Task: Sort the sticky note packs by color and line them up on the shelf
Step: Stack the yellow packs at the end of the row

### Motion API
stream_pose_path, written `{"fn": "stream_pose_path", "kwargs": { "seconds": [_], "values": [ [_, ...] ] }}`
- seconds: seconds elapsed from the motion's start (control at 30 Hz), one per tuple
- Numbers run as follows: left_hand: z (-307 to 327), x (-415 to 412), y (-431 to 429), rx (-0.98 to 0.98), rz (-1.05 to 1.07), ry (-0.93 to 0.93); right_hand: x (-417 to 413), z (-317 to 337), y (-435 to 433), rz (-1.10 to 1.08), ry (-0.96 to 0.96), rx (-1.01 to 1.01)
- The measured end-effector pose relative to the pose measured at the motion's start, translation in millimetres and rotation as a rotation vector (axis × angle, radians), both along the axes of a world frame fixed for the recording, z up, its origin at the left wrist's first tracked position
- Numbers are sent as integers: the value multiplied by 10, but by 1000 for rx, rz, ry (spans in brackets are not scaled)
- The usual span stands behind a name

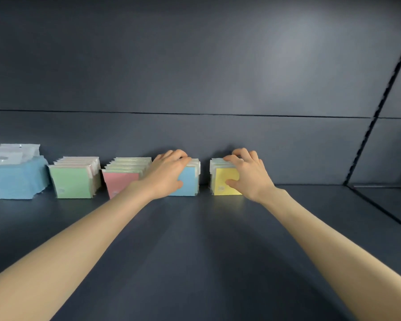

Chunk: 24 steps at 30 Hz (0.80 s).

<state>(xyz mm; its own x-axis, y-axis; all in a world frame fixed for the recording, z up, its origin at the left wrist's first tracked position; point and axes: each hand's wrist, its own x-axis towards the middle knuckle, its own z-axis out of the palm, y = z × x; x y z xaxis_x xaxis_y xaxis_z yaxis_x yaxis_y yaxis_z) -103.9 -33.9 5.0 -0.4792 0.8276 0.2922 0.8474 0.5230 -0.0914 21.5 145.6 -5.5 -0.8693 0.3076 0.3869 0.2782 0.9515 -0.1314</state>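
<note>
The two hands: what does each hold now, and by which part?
The left hand grips the blue packs, the right hand the yellow packs; each has fingers over the top edge and thumb on the front face.

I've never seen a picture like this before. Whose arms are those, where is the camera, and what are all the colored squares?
No machine here: those are a person's two bare arms. The camera sits on the person's head, so you see what they see, looking forward and down. The dark surface is a shelf. At its back stand rows of sticky note packs in clear wrappers: green packs, pink packs, blue packs and yellow packs. Further left sits a messier blue pile. The left hand grips the blue packs, fingers over the top and thumb on the front. The right hand grips the yellow packs the same way.
</note>
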Motion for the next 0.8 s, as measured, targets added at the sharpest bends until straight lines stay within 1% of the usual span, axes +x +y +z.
{"fn": "stream_pose_path", "kwargs": {
  "seconds": [0.1,0.2,0.43,0.8],
  "values": [
    [-56,-58,-19,25,-48,10,-27,-13,-57,-39,-14,3],
    [-116,-103,-40,43,-87,79,-44,-45,-117,-71,-12,-12],
    [-165,-181,-59,91,-144,149,-74,-83,-157,-90,11,-30],
    [-175,-196,-42,109,-151,120,-117,-119,-136,-91,34,-23]
  ]
}}
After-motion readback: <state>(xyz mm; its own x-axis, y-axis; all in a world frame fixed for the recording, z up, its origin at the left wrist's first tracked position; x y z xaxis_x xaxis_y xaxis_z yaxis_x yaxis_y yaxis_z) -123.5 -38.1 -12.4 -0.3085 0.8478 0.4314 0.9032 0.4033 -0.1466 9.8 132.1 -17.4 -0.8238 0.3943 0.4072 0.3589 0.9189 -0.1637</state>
